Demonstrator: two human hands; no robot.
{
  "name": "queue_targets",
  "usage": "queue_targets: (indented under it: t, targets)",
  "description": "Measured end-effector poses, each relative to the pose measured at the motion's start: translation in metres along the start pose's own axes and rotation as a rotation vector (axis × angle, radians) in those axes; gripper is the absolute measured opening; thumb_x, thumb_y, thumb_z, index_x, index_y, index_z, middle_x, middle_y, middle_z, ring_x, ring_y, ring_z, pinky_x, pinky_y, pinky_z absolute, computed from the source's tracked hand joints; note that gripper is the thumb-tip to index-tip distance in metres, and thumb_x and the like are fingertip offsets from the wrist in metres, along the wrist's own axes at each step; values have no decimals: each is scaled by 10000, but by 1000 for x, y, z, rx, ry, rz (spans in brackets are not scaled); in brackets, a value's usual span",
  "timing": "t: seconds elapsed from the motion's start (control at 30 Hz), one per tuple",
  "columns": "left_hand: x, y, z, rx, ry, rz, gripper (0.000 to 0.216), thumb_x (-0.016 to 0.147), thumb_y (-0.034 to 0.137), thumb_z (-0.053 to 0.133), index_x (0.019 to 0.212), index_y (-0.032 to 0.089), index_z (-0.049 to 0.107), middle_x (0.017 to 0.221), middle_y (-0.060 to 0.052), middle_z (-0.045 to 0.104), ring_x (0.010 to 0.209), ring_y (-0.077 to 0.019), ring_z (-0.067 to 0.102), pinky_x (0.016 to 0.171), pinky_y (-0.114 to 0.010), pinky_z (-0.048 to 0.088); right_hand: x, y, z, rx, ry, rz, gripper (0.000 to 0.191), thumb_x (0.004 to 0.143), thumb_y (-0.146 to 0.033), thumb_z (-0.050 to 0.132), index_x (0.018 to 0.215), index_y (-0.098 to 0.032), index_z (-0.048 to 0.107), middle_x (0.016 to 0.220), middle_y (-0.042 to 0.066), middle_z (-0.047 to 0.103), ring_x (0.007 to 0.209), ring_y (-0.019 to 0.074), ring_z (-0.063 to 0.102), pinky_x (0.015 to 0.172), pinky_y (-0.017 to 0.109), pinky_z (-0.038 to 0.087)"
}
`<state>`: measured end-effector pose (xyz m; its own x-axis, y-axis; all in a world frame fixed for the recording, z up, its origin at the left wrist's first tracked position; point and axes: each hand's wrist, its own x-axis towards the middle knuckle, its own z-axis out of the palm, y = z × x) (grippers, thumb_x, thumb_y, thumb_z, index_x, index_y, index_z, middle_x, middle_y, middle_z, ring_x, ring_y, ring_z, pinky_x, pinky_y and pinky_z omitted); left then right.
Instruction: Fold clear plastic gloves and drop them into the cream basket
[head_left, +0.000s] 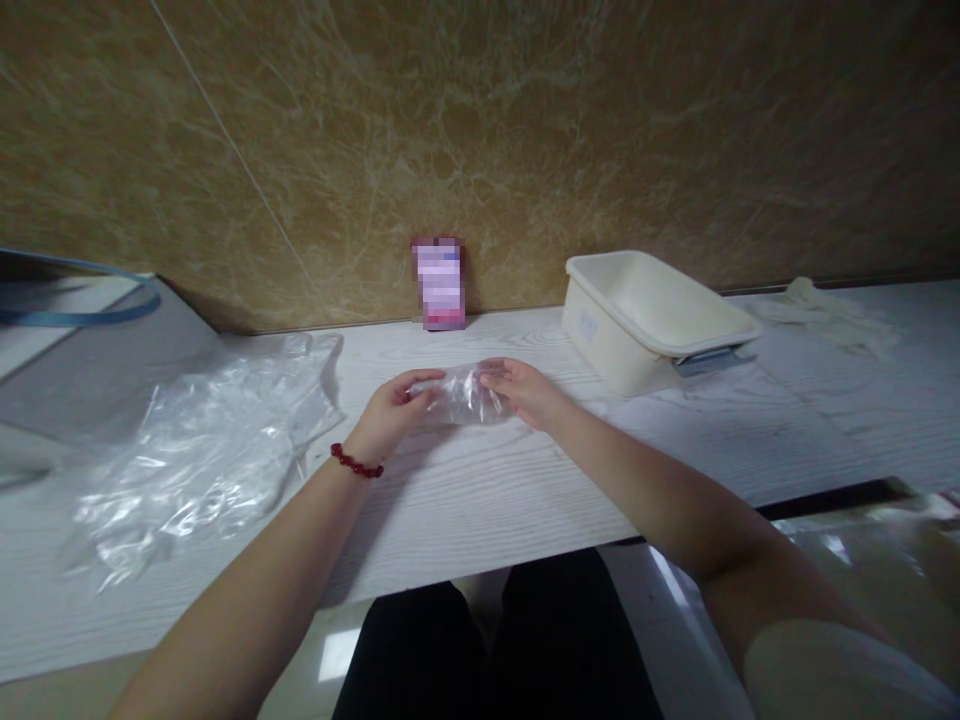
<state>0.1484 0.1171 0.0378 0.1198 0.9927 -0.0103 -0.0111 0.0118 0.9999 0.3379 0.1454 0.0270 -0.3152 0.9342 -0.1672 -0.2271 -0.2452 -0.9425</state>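
Note:
Stretched between my two hands is a clear plastic bag (pixel 469 398), just over the white wood-grain table (pixel 465 500). My left hand (pixel 397 408) pinches its left end between thumb and fingers; a red bead bracelet (pixel 356 462) circles that wrist. At the other end, my right hand (pixel 525 390) grips the bag with thumb in front and fingers behind. Whether anything lies inside the bag I cannot tell. Left of my hands spreads a loose pile of clear plastic bags (pixel 217 440).
A cream plastic bin (pixel 600 335) stands at the back right, with pale gloves or cloth (pixel 825 315) beyond it. Against the marbled wall (pixel 480 130) leans a phone (pixel 441 285) with a blurred screen. A grey box with a blue strap (pixel 112 315) occupies the far left.

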Motion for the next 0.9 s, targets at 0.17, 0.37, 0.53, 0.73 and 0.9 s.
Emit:
queue_targets:
  t: [0.17,0.37,0.53,0.73,0.9]
  targets:
    - [-1,1,0,28,-54,8,467,582,187,687,1036,163,579,720,-11,616,578,-90,535,551,-192,429,0,2,1,-12,-27,30,167,716,-313,619,782,-183,538,758,9,599,629,90,536,562,207,465]
    - [-2,2,-3,169,-105,97,632,568,148,678,1171,194,494,935,-37,594,676,-82,547,614,-171,447,7,8,-7,-272,90,-97,278,730,-462,553,813,-197,530,683,-16,560,493,56,463,396,147,354]
    - [-5,4,2,221,-182,109,673,565,134,672,1201,191,462,1074,-78,551,649,-69,541,596,-171,457,7,7,-7,-327,214,-145,362,764,-553,437,767,-199,517,620,-14,543,434,63,451,363,172,346]
    - [-6,2,6,184,-171,126,739,543,118,679,1234,220,437,1198,-92,484,617,-52,528,555,-156,449,8,10,-10,-443,322,-302,356,789,-546,388,766,-213,512,484,-65,429,329,48,340,315,174,259]
    - [-5,-2,5,208,-195,158,746,577,160,677,1262,215,388,1228,-105,458,693,-86,557,618,-204,475,7,6,-11,-390,336,-323,351,761,-553,441,757,-212,524,417,-84,367,314,51,315,322,169,251]
